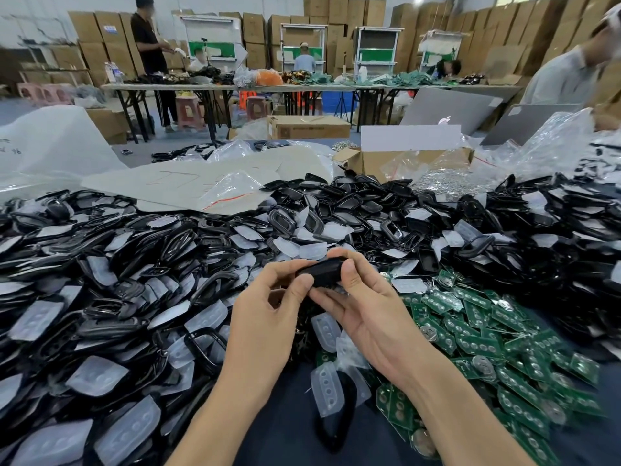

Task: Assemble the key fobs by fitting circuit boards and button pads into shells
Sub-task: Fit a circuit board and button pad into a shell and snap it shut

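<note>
Heaped black shells (336, 210) cover the table; left hand (265, 317) and right hand (366, 311) both pinch one black fob (321, 271), fingers hiding its inside.

One wide-angle camera, worn on the head, looks forward and down over a table (285, 395) heaped with parts. Both hands meet close below it at centre frame; forearms enter from 6 o'clock. The far hall with stacked boxes (339, 10) lies toward 12 o'clock.
</note>
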Demonstrator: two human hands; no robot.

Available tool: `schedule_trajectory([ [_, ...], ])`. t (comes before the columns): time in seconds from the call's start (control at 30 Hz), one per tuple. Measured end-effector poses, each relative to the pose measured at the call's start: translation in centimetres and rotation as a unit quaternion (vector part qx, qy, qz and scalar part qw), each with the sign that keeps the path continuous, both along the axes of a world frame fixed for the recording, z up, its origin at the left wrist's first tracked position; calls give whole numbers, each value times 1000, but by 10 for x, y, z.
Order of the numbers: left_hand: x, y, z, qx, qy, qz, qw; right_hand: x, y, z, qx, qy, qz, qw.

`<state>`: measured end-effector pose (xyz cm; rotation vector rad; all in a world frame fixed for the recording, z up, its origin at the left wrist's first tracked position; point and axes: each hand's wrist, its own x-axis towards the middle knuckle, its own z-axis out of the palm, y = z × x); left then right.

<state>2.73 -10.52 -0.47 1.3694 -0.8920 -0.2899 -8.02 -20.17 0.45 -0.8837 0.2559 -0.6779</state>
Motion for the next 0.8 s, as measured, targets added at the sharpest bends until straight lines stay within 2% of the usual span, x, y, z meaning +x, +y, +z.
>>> schedule_trajectory([
  [0.1,-1,0,-2,13,-41,17,999,0,1,1,16,3,5,1000],
  [0.33,1,-1,-9,37,-194,47,979,3,1,2,56,35,-15,998],
  [0.47,0,0,-9,46,-239,54,968,5,0,-2,22,48,-28,998],
  [0.53,0,0,-7,48,-219,50,973,4,0,-3,-48,66,-46,996],
  [0.63,2,-1,-5,35,-108,43,993,1,1,-3,-174,102,-84,976],
  [0.7,2,-1,-4,26,-68,38,997,1,2,-2,-211,109,-103,966],
  [0.8,1,0,-1,18,-57,31,998,0,5,0,-224,102,-123,961],
])
